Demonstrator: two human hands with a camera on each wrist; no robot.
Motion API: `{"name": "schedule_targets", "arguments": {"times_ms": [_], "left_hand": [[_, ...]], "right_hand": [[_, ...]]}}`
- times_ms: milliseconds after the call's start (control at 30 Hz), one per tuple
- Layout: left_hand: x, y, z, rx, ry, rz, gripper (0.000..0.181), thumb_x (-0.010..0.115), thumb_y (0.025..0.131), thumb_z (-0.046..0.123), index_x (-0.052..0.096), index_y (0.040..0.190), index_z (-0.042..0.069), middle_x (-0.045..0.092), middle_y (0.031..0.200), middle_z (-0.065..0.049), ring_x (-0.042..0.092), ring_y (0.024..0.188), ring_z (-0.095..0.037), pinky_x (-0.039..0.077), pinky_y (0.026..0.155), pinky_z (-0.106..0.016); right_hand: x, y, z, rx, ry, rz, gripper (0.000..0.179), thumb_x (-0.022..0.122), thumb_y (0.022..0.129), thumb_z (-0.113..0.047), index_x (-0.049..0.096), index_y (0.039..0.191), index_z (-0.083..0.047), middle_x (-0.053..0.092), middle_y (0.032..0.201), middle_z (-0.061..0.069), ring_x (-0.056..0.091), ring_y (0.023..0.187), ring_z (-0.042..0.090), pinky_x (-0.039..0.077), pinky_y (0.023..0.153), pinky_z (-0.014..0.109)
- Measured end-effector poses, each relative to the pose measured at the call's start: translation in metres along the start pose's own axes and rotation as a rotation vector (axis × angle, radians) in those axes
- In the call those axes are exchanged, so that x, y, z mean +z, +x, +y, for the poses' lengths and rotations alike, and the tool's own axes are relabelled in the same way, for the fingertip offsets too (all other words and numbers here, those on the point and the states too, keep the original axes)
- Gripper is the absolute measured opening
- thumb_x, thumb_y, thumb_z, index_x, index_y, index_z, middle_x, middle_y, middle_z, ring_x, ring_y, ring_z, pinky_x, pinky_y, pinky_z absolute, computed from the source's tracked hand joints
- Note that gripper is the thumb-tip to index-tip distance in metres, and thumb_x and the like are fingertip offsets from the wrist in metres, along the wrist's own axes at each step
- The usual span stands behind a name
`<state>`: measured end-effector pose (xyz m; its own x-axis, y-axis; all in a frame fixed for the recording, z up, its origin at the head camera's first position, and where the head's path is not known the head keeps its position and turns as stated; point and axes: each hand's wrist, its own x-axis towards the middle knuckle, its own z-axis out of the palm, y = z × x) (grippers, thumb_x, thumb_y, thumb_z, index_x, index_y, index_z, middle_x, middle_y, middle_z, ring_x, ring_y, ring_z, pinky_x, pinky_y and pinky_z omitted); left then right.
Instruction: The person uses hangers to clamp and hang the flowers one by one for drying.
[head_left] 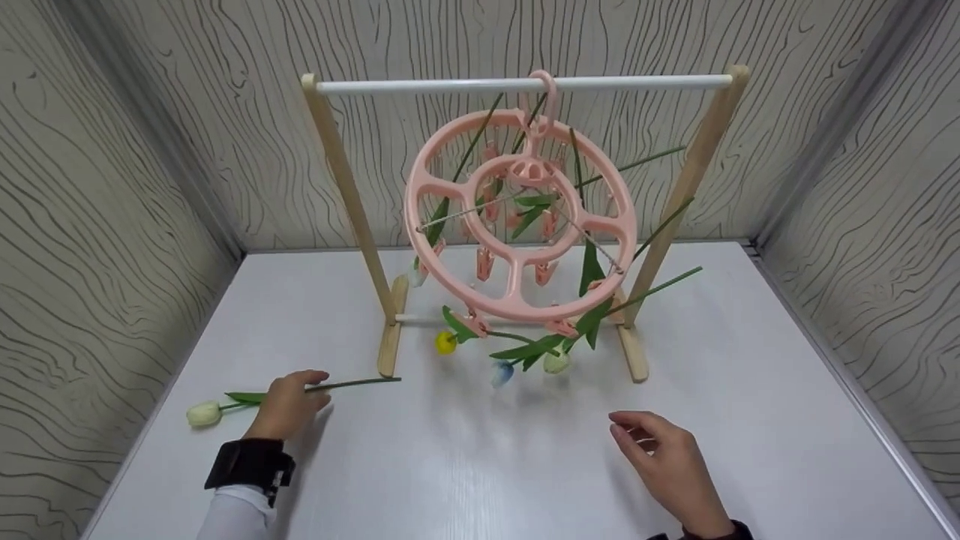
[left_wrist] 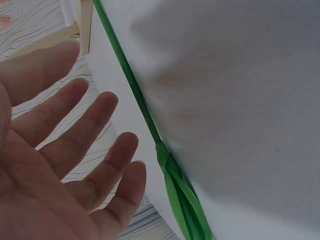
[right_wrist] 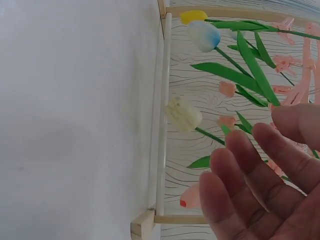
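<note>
A white artificial tulip (head_left: 204,414) lies on the left of the table, its green stem (left_wrist: 131,82) pointing right. Above that stem is my left hand (head_left: 286,405); in the left wrist view its fingers are spread and apart from the stem. My right hand (head_left: 671,465) hovers over the table at the front right, fingers loosely bent, holding nothing. A round pink clip hanger (head_left: 517,306) hangs from a white rail, with several artificial flowers in its clips. Among them are a yellow flower (head_left: 445,343), a blue-and-white tulip (right_wrist: 204,36) and a cream tulip (right_wrist: 183,115).
The wooden stand has a left post (head_left: 349,202), a right post (head_left: 686,187) and a white top rail (head_left: 427,86). Its feet rest on the white table (head_left: 465,465). Stems stick out past the hanger's right side. Wood-patterned panels (head_left: 300,45) surround the table.
</note>
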<state>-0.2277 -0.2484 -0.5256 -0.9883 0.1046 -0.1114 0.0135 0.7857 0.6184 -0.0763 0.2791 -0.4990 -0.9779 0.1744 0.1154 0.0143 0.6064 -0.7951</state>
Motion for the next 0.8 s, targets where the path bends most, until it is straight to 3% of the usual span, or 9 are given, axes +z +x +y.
{"name": "schedule_targets", "arguments": {"times_ms": [167, 267, 400, 467, 633, 800], "left_hand": [[0.020, 0.020, -0.031, 0.040, 0.167, 0.044, 0.044, 0.086, 0.102, 0.011, 0.079, 0.143, -0.002, 0.081, 0.143, -0.029, 0.073, 0.137, -0.056, 0.059, 0.115, -0.070], [0.021, 0.018, -0.022, 0.022, 0.205, 0.037, 0.042, 0.084, 0.102, 0.007, 0.079, 0.143, -0.003, 0.079, 0.143, -0.032, 0.070, 0.135, -0.060, 0.054, 0.113, -0.078], [0.018, 0.006, -0.002, 0.015, 0.229, 0.057, 0.035, 0.081, 0.102, 0.001, 0.081, 0.137, -0.003, 0.080, 0.136, -0.032, 0.070, 0.126, -0.059, 0.052, 0.107, -0.076], [0.019, 0.003, 0.001, 0.034, 0.250, 0.081, 0.032, 0.081, 0.100, -0.001, 0.083, 0.132, -0.002, 0.083, 0.126, -0.029, 0.071, 0.119, -0.055, 0.051, 0.105, -0.074], [0.022, 0.008, -0.010, 0.070, 0.294, 0.075, 0.025, 0.081, 0.094, -0.008, 0.088, 0.115, 0.004, 0.086, 0.104, -0.015, 0.072, 0.107, -0.045, 0.047, 0.108, -0.074], [0.029, 0.023, -0.031, 0.127, 0.355, 0.030, 0.024, 0.081, 0.093, -0.011, 0.087, 0.102, 0.010, 0.085, 0.099, -0.009, 0.073, 0.100, -0.038, 0.045, 0.107, -0.076]], "right_hand": [[-0.009, 0.000, 0.009, 0.038, -0.045, 0.009, 0.015, 0.082, 0.109, -0.005, 0.087, 0.123, -0.004, 0.090, 0.121, 0.009, 0.076, 0.094, 0.001, 0.065, 0.085, 0.021], [-0.014, 0.001, 0.013, 0.056, -0.070, 0.015, 0.015, 0.082, 0.110, -0.005, 0.087, 0.124, -0.003, 0.090, 0.122, 0.011, 0.076, 0.095, 0.002, 0.064, 0.085, 0.020], [-0.020, 0.002, 0.019, 0.072, -0.094, 0.021, 0.016, 0.081, 0.111, -0.005, 0.087, 0.126, -0.003, 0.089, 0.124, 0.012, 0.077, 0.095, 0.002, 0.064, 0.084, 0.020], [-0.023, 0.001, 0.022, 0.079, -0.100, 0.027, 0.016, 0.081, 0.110, -0.005, 0.087, 0.126, -0.003, 0.089, 0.125, 0.013, 0.077, 0.095, 0.003, 0.064, 0.084, 0.019], [-0.027, 0.000, 0.027, 0.087, -0.109, 0.042, 0.016, 0.081, 0.111, -0.005, 0.087, 0.126, -0.003, 0.090, 0.125, 0.013, 0.077, 0.094, 0.003, 0.063, 0.084, 0.018], [-0.029, -0.003, 0.026, 0.062, -0.100, 0.067, 0.016, 0.081, 0.110, -0.003, 0.087, 0.124, -0.003, 0.090, 0.125, 0.013, 0.074, 0.091, -0.004, 0.063, 0.083, 0.018]]}}
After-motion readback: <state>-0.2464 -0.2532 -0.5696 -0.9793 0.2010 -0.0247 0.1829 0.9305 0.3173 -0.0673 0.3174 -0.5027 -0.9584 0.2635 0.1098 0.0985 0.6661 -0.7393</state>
